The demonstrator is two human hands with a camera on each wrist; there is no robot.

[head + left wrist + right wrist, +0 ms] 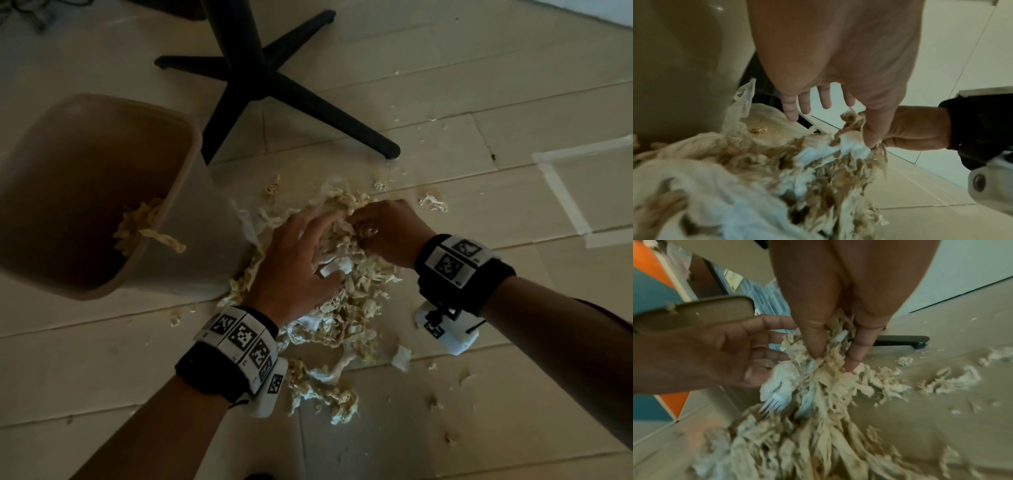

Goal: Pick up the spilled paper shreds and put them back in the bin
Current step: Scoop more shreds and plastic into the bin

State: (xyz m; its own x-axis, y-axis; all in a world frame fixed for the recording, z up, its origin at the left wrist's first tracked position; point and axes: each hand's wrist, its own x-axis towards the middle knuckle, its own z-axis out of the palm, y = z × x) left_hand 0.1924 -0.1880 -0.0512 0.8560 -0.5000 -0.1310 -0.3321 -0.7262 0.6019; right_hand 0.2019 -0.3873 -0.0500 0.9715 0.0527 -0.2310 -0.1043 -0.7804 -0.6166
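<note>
While both hands gather shreds [346,301], the bin [191,144] waits (partly filled).
Right hand [383,233] pinches a clump; left hand [298,260] spread wide; next, lift binward.

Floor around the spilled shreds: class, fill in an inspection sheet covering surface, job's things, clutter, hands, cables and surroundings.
Surface: pale tiled floor, taped corner mark at right.
Job's things: main shred pile beside the bin; the bin is tilted, mouth toward the camera, with some shreds inside.
Clutter: loose scraps scattered around the pile; a white plastic fork and thin plastic film mixed in.
Hands: left hand spread, fingers straight, on the pile; right hand curled, pinching shreds.
Cables: dark tangle at top left, too dim to identify.
Surroundings: black chair base behind the pile; orange and blue panels nearby.
</note>
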